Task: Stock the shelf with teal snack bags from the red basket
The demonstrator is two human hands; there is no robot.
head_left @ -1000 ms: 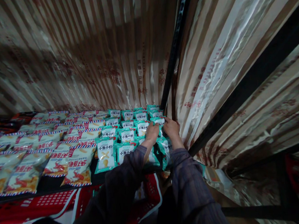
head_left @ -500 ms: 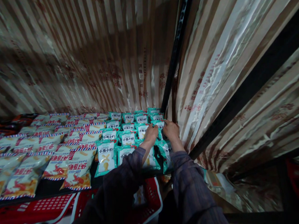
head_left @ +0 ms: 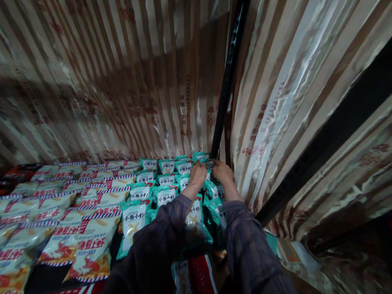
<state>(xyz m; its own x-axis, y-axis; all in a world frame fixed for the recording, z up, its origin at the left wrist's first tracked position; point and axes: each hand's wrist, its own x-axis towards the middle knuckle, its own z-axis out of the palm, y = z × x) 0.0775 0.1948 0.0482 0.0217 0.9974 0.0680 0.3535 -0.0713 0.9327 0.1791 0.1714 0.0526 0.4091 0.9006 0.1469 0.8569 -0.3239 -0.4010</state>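
Observation:
My left hand (head_left: 198, 174) and my right hand (head_left: 223, 172) reach to the back right of the shelf. Between them is a teal-and-white snack bag (head_left: 210, 165), its top corners pinched by my fingers. Under and around my hands stand rows of matching teal bags, such as a front one (head_left: 134, 223) and another by my left wrist (head_left: 166, 195). My forearms hide part of the front rows.
White, red and blue snack bags (head_left: 92, 244) fill the shelf to the left, with dark orange packs (head_left: 3, 178) beyond them. A black post (head_left: 225, 91) and striped curtains (head_left: 164, 77) bound the back corner. Below the shelf is a red basket (head_left: 205, 276) holding a teal bag.
My hands have gone one row farther back along the rightmost column of teal bags. The view has tilted, so the shelf and bags sit lower in the picture.

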